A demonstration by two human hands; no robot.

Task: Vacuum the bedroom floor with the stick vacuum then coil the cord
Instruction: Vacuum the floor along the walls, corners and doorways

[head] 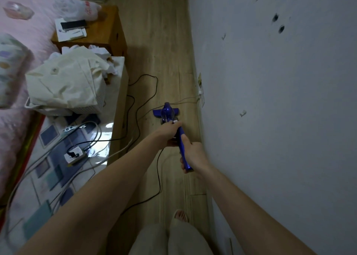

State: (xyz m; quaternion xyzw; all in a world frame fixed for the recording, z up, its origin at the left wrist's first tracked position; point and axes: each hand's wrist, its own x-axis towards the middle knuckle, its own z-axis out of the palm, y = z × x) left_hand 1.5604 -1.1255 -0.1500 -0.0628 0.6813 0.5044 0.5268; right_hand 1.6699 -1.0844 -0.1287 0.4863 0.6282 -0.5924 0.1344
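A blue stick vacuum (167, 113) stands on the wooden floor (166, 48) in the narrow strip beside the wall, its wide head pointing away from me. My left hand (171, 130) grips the stick higher up, close to the body. My right hand (193, 154) grips the blue handle end nearer to me. The black cord (158, 179) runs from under my hands back along the floor and loops off to the left.
The grey wall (280, 100) runs along the right with an outlet (201, 94) low down. At left sit a wooden nightstand (108, 34), a white basket of cloths (67, 85), a power strip (74, 154) with several cables, and a pink bed (25, 42). My foot (180, 216) is below.
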